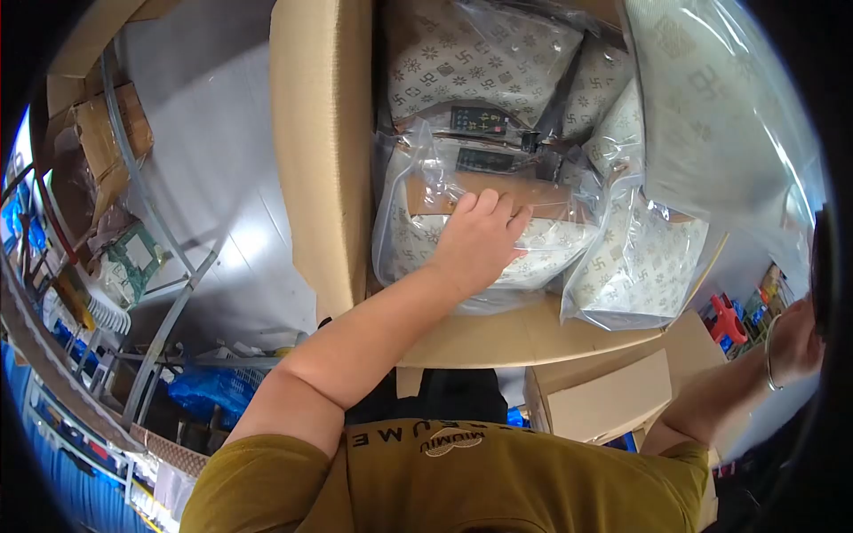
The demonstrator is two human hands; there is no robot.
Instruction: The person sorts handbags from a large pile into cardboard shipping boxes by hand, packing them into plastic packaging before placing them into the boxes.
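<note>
My left hand (481, 238) rests on a plastic-wrapped patterned bag (422, 247) with a brown band, inside an open cardboard box (315, 133). Its fingers lie bent over the band, slightly apart, pressing on the plastic. At the far right edge is my right hand (793, 339), with a bangle at the wrist; its fingers are lost in the dark rim of the view. A dark object (819, 271) is beside it, too shaded to name. Another wrapped patterned bag (484, 58) lies behind, a smaller wrapped one (644, 258) to the right.
A large plastic-wrapped patterned piece (729, 107) stands over the box's right side. Below the box is another carton (609, 395). On the left are a metal frame (169, 311), a blue plastic bag (213, 391) and torn cardboard (111, 133). A red object (727, 320) is at the right.
</note>
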